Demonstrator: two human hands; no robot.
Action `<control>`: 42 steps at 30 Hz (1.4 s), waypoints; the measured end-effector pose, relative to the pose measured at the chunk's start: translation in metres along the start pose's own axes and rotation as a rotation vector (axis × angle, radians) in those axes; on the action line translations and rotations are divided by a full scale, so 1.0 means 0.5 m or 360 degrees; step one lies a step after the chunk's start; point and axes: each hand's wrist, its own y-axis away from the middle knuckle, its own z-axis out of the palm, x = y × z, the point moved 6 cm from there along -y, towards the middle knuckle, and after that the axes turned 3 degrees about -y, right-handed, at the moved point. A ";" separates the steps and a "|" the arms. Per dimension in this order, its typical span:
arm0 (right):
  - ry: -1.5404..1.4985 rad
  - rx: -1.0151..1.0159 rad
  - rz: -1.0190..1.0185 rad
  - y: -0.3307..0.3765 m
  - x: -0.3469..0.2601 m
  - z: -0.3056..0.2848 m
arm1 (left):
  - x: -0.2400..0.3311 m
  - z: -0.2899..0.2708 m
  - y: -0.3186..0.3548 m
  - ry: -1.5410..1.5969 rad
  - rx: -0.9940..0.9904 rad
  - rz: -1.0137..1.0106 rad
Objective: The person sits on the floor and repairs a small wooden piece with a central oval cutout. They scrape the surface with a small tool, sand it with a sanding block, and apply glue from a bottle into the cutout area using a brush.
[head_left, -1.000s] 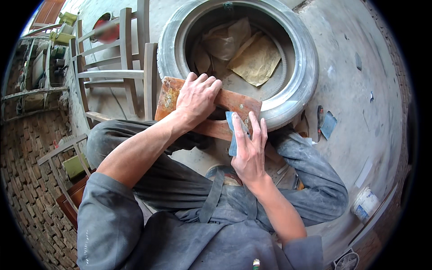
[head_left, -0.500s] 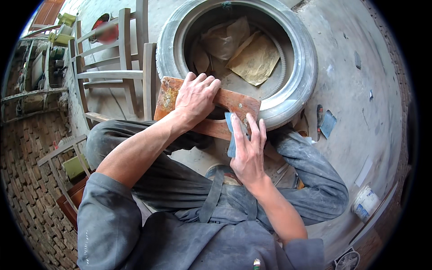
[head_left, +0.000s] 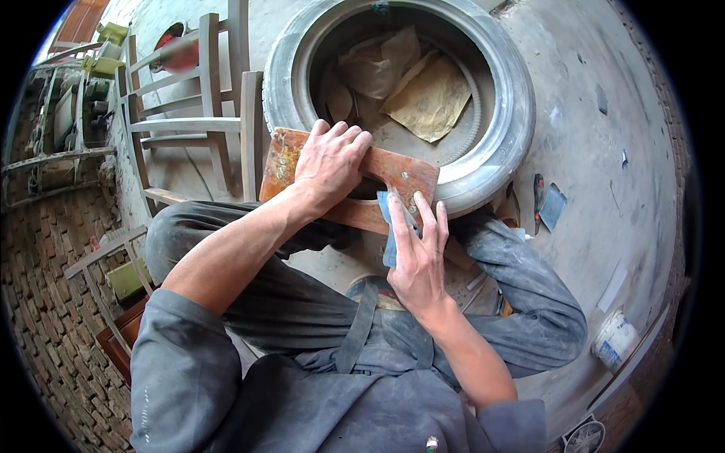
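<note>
A reddish-brown wooden piece [head_left: 283, 160] with a slot through its middle leans against the near rim of a grey tyre [head_left: 507, 136]. My left hand [head_left: 330, 162] is wrapped over its upper bar, left of the middle. In my right hand [head_left: 415, 253] is a blue sheet of sandpaper [head_left: 390, 230], pressed to the wood at the slot's right end. The fingers of that hand lie along the sheet, and my thumb is hidden behind them. Worn, mottled patches show on the wood's left end.
Inside the tyre lie crumpled plastic [head_left: 381, 64] and a yellowish sheet [head_left: 432, 98]. A bare wooden chair frame [head_left: 185, 124] stands at the left. On the floor to the right are another blue sheet [head_left: 553, 206], a dark-and-red tool [head_left: 538, 198] and a white bucket [head_left: 615, 340].
Hardly anything differs. Both hands keep their holds, and the right hand with the sandpaper sits almost where it was at the slot.
</note>
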 end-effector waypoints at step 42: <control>0.0092 0.0061 0.0048 -0.009 -0.021 0.002 | -0.001 0.004 0.002 0.0000 0.0008 0.0018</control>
